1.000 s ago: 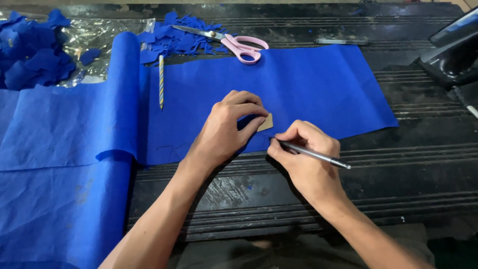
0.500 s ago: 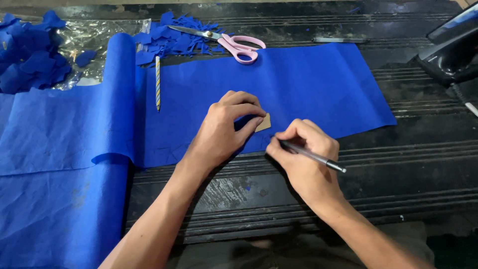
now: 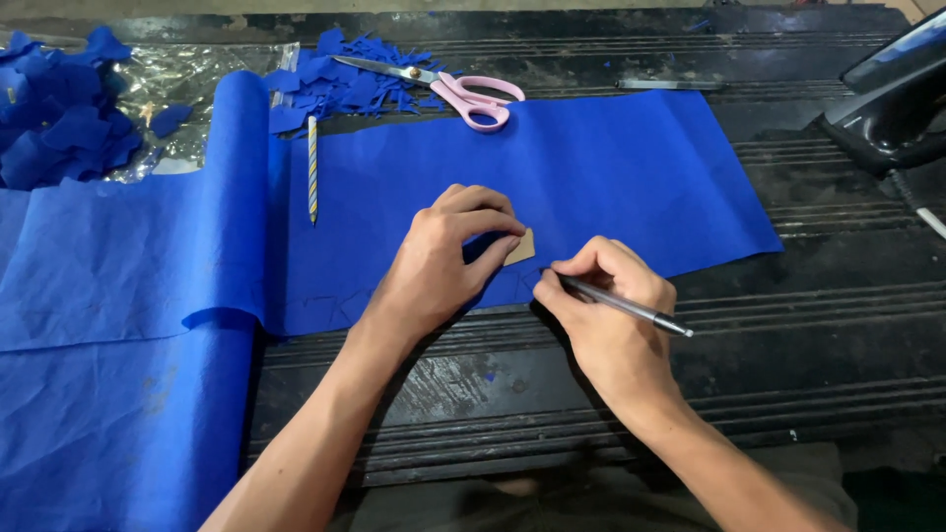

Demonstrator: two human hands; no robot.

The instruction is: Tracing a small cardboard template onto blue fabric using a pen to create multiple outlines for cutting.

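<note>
Craft workshop: worn, grimy dark ridged worktable [image 3: 591,394], long blue fabric sheet [image 3: 552,187] spread across it, pink scissors [image 3: 463,94] and blue offcuts [image 3: 59,128] top left, black machine [image 3: 892,99] upper right.
</note>
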